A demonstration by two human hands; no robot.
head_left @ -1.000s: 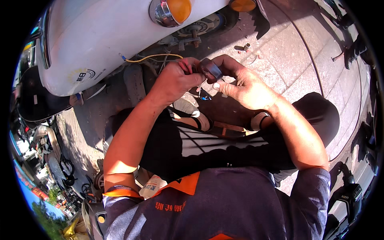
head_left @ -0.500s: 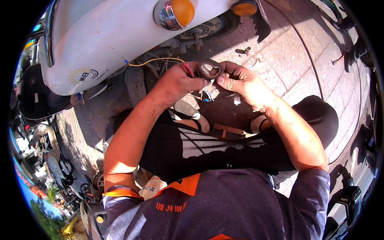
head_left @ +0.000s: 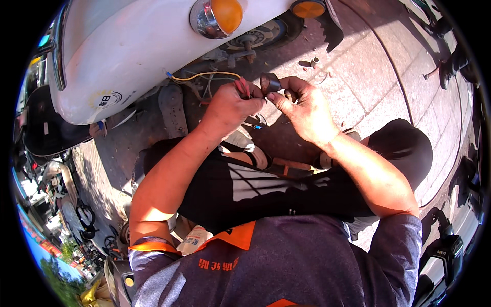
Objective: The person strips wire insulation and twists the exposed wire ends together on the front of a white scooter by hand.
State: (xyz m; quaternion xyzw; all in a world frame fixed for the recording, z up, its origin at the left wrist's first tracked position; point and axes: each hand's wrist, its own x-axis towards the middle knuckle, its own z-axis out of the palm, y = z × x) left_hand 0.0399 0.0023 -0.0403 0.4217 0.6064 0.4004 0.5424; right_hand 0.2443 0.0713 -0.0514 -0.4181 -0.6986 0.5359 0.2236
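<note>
My left hand [head_left: 235, 105] is closed, pinching wires and a red piece [head_left: 243, 88] that I cannot identify, just below the white scooter's body [head_left: 117, 61]. A yellow wire [head_left: 202, 74] runs from a blue connector on that side to my fingers. My right hand [head_left: 307, 110] grips a black roll of tape [head_left: 271, 84], its thumb meeting the left fingertips. Loose wires with a small blue connector [head_left: 257, 127] hang below both hands. Exactly what lies between my fingertips is hidden.
An amber lamp [head_left: 225, 15] and wheel hub [head_left: 249, 38] are above my hands. A small metal socket [head_left: 314, 63] and a long dark hose [head_left: 396, 71] lie on the pavement [head_left: 368, 87]. Several parked vehicles [head_left: 71, 199] stand at left, another [head_left: 442, 253] at lower right.
The tape roll has turned from showing its ring face to standing more on its side. My right hand has shifted slightly left, closer to the left fingertips.
</note>
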